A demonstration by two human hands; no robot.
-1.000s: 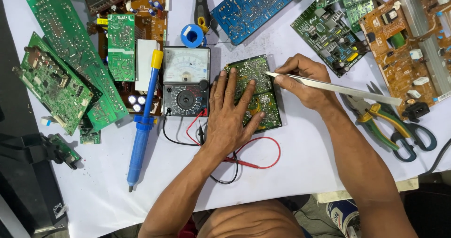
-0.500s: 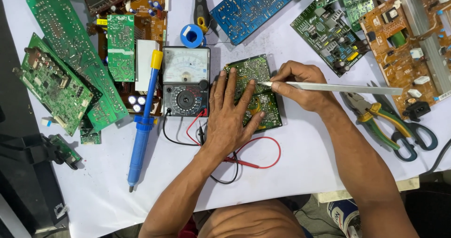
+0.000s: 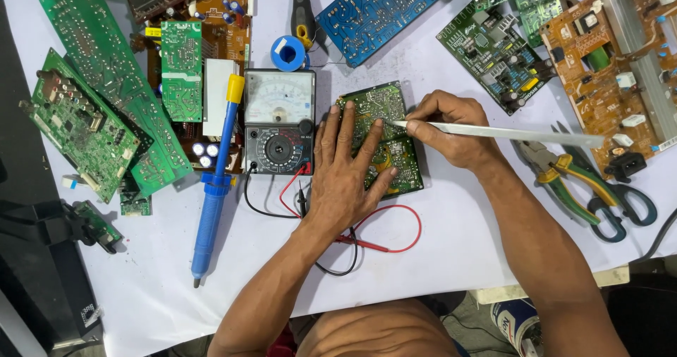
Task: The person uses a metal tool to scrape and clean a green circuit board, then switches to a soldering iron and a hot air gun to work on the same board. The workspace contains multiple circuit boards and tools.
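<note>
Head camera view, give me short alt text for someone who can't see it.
A person's left hand presses flat on a small green circuit board while the right hand touches metal tweezers to it. An analog multimeter sits just left on the white table.

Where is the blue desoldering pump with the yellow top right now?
In the head view, the blue desoldering pump lies left of centre on the white table, directly left of the analog multimeter.

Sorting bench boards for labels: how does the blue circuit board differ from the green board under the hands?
The blue circuit board lies untouched at the table's far edge, angled; the small green board is pinned flat by the left hand. The right hand holds tweezers tip-down on the green one. The blue board looks longer. Both lie solder side up.
</note>
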